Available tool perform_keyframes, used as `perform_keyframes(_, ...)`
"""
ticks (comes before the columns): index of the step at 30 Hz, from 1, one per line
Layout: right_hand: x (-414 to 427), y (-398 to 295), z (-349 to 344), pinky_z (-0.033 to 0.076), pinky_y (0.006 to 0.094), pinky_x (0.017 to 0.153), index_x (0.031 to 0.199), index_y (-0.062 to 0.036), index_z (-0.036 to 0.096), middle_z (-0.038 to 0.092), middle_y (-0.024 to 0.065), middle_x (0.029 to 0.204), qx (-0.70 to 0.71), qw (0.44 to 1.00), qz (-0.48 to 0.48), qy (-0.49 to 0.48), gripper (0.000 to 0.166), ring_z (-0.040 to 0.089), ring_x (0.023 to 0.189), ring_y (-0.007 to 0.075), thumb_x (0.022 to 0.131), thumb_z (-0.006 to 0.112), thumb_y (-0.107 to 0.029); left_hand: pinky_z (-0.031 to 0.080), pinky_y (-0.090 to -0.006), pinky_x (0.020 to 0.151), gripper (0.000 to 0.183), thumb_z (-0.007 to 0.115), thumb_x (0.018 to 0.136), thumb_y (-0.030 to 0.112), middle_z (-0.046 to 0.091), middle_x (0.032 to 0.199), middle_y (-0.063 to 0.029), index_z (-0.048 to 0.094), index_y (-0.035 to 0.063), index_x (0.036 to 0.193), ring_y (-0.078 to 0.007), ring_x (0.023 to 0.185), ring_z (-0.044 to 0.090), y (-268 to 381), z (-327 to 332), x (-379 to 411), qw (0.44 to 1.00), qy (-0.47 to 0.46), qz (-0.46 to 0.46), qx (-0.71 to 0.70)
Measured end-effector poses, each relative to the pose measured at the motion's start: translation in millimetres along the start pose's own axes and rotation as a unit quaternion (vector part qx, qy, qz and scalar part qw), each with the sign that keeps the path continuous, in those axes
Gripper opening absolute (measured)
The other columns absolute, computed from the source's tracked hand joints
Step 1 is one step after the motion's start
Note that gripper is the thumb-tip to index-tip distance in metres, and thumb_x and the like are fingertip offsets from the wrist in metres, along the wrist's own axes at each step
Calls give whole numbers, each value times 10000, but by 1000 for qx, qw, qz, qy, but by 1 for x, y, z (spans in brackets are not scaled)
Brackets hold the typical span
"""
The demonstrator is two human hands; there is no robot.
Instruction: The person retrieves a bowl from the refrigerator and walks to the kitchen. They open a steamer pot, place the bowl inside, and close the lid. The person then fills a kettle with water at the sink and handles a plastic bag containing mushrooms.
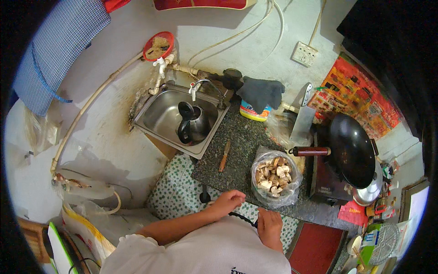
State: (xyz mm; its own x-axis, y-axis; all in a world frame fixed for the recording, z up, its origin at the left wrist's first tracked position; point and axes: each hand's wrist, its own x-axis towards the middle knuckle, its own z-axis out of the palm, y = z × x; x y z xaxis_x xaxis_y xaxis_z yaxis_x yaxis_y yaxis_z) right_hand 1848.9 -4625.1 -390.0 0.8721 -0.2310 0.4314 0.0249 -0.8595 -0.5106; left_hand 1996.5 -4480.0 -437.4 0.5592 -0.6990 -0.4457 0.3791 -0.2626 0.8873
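Observation:
My left hand point(230, 202) hovers before my body near the counter's front edge, its fingers loosely bent and nothing visible in them. Lower and to its right, my right hand point(270, 222) is held close to my shirt with curled fingers; its palm side is hidden. A black braided cord point(242, 218) runs between the hands, and whether the right one touches it is unclear. Beyond them, a clear plastic bag lining a round container point(297, 185) holds cut mushrooms point(274, 175). A knife with a wooden handle point(223, 162) lies on the speckled stone counter point(239, 137).
A black kettle point(198, 128) with its lid raised stands in the steel sink point(157, 114) under the tap point(193, 91). To the right, a black wok point(352, 150) sits on a stove point(328, 185), handle pointing left. A cleaver point(303, 121) leans at the back beside a cloth-draped bottle point(255, 111).

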Motion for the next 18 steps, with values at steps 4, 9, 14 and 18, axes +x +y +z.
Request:
perform_keyframes(4, 4, -6, -6, 433, 397, 631, 1021, -41, 622, 576, 93, 706, -37, 998, -5, -60, 259, 560, 650, 280, 770, 647, 16, 503, -279, 748, 228, 541, 949, 130, 656, 1009, -62, 591, 18, 1141, -131, 852, 603, -11, -2, -2, 1000, 1, 22, 13)
perform_keyframes(9, 1, -4, -2, 439, 395, 617, 996, -47, 626, 581, 90, 700, -11, 999, -20, -27, 237, 566, 645, 280, 769, 656, 10, 509, -290, 794, 215, 536, 953, 124, 649, 979, -63, 589, 1, 1121, -140, 874, 604, -10, -1, 0, 998, 15, 55, 24)
perform_keyframes(14, -1, -1, -3, 432, 392, 613, 1018, -49, 613, 576, 88, 698, -23, 999, -18, -35, 259, 566, 642, 275, 769, 659, 7, 512, -290, 793, 208, 535, 954, 125, 656, 994, -71, 596, 0, 1108, -135, 862, 608, -18, -1, 5, 997, -5, 62, 41)
perform_keyframes(18, -2, -4, -2, 432, 392, 617, 1011, -48, 615, 577, 92, 702, -15, 999, -9, -37, 249, 566, 645, 275, 772, 657, 7, 515, -288, 788, 203, 535, 956, 132, 658, 985, -70, 602, 2, 1098, -134, 851, 613, -19, 0, 5, 997, -10, 60, 52)
